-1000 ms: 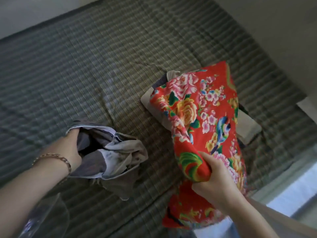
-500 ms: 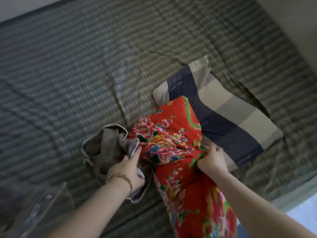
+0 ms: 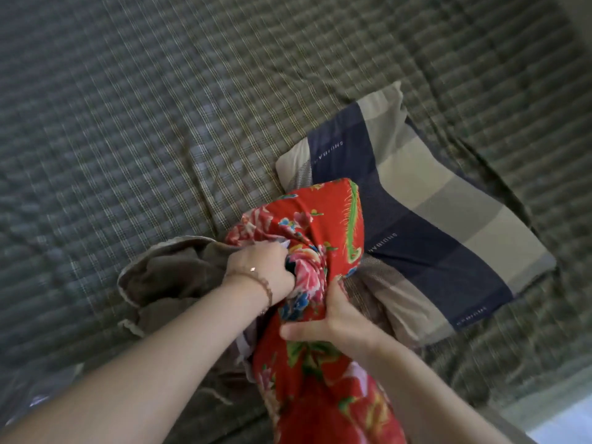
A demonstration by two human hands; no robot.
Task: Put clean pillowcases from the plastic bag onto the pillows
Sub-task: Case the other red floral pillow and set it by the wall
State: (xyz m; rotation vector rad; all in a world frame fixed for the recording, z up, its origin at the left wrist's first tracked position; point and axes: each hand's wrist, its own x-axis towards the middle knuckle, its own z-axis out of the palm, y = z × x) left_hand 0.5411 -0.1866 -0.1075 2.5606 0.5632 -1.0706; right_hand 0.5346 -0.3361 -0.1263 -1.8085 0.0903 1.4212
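Note:
A red floral pillow [image 3: 323,379] runs from the bottom edge up to the middle of the view. My right hand [image 3: 333,322] grips it around its middle. My left hand [image 3: 262,267], with a bead bracelet on the wrist, grips the bunched upper end of the floral fabric. A crumpled grey-brown pillowcase [image 3: 166,277] lies on the bed just left of my left hand, partly under my forearm. A navy, beige and grey striped pillow [image 3: 426,219] lies flat to the right, its near corner under the floral pillow.
Everything lies on a bed with a green-grey checked cover [image 3: 160,123]. A clear plastic bag [image 3: 35,398] shows faintly at the lower left edge. The bed's edge and a bright floor strip [image 3: 563,427] are at the lower right.
The floral pillow came off the striped pillow and toward me, uncovering it. My left hand left the grey-brown pillowcase and now grips the floral fabric's top end. My right hand slid to the pillow's middle.

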